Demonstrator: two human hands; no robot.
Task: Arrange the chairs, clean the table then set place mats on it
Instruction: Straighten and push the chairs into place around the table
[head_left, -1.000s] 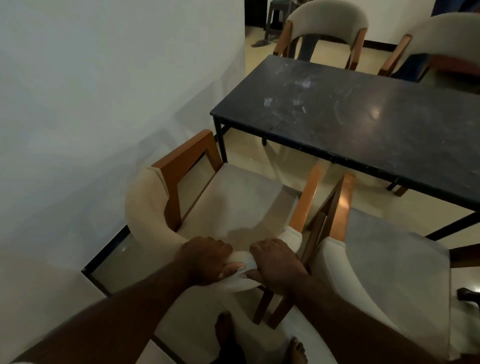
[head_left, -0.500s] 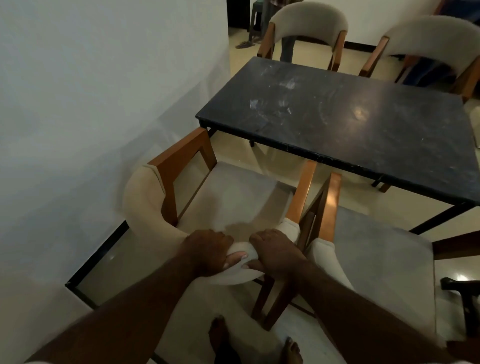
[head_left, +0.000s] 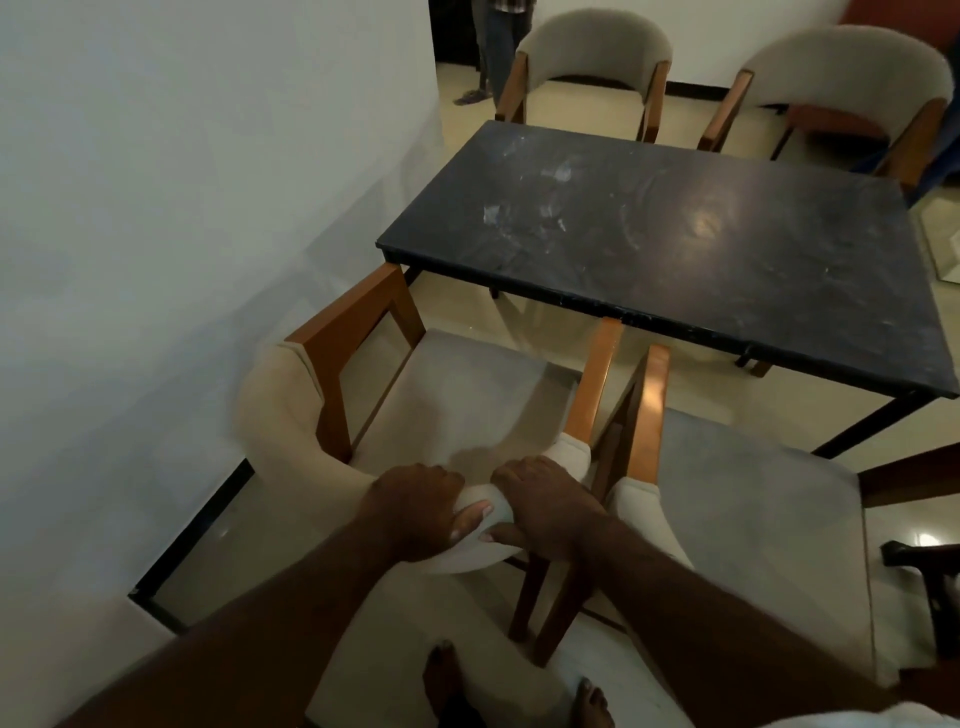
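Both hands grip the padded top of one backrest: your left hand and right hand sit side by side, fingers curled over the cream cushion, thumbs on the near face. It belongs to the near chair, which faces the table with its front short of the table's edge.

Its right wooden arm stands just beside the arm of the second chair. I cannot tell whether they touch. If you push it forward at an angle, the two frames could scrape or lock. The arm tips look level with the tabletop edge, so a hard shove may knock them against it. The wall is close on the left, leaving little room to swing. Your bare feet are near the rear legs, and a backward pull could catch your toes.

Your fingertips are hidden behind the backrest, as are the chair's front legs. The second chair runs out of frame. No cloth or place mats show, and the dim light makes the pale smears on the table hard to make out.
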